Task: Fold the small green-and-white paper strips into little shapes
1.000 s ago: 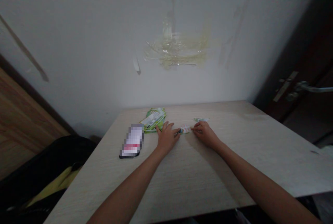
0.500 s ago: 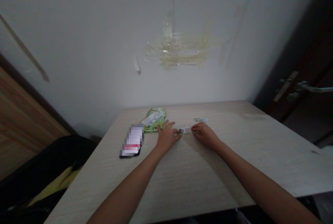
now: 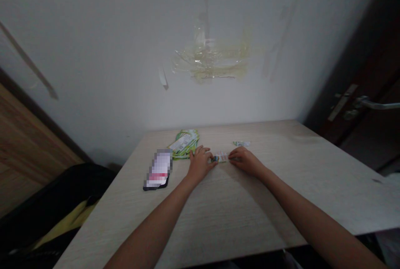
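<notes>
Both hands, L (image 3: 200, 163) & R (image 3: 244, 161), pinch ends of small flat glossy sachet (image 3: 221, 157) on woodgrain table (image 3: 237, 206).

No print can be read on the green packets (image 3: 185, 143) or the small sachet (image 3: 221, 157): too blurred.

A plain room in a home: a light wood-grain table (image 3: 237, 202) pushed against a bare white wall (image 3: 109, 52) with yellowed tape residue (image 3: 212, 61) above it. Right of the table, a dark wooden door (image 3: 368, 94) with a metal lever handle (image 3: 371, 103).
</notes>
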Available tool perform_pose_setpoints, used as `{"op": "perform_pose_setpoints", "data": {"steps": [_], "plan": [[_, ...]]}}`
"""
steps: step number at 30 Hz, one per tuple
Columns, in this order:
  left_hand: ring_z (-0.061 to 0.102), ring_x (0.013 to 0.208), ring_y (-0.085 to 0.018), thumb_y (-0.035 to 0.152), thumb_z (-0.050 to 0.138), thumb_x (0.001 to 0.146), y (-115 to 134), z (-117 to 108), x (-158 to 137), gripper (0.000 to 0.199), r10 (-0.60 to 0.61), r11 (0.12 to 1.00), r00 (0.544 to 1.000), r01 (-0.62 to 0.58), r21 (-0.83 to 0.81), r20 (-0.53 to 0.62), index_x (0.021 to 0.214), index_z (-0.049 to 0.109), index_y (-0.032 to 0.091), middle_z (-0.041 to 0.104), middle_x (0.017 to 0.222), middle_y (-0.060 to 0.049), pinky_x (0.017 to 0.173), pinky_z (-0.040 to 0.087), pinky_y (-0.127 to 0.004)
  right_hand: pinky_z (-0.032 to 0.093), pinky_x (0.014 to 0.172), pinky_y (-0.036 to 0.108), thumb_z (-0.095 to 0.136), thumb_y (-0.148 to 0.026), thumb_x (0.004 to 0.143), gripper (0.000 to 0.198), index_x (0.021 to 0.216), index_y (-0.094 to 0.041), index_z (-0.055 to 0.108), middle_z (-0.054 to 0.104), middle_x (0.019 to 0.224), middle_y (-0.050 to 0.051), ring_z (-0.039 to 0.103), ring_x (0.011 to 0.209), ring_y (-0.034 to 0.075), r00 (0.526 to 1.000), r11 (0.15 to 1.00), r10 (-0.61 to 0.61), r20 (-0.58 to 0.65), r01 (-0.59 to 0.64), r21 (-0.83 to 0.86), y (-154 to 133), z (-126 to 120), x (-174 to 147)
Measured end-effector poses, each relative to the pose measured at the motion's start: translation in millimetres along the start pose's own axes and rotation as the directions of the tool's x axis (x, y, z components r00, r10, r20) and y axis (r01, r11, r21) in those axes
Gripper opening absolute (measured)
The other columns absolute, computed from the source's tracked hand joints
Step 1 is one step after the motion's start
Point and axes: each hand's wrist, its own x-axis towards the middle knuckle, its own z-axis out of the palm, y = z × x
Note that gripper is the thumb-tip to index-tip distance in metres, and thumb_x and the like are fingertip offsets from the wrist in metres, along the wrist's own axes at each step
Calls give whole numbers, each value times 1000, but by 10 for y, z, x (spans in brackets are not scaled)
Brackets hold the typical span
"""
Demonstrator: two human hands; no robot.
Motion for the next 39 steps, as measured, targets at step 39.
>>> {"op": "perform_pose_setpoints", "data": {"steps": [39], "plan": [[48, 133, -29, 40, 67, 85, 18, 52, 10, 19, 261, 959, 960, -246, 143, -101, 89, 74, 23, 69, 122, -8, 119, 8, -63, 47, 91, 40, 60, -17, 87, 16, 83, -20, 75, 72, 83, 9, 61, 98, 24, 965, 942, -257, 44, 260, -214, -74, -37, 113]]}}
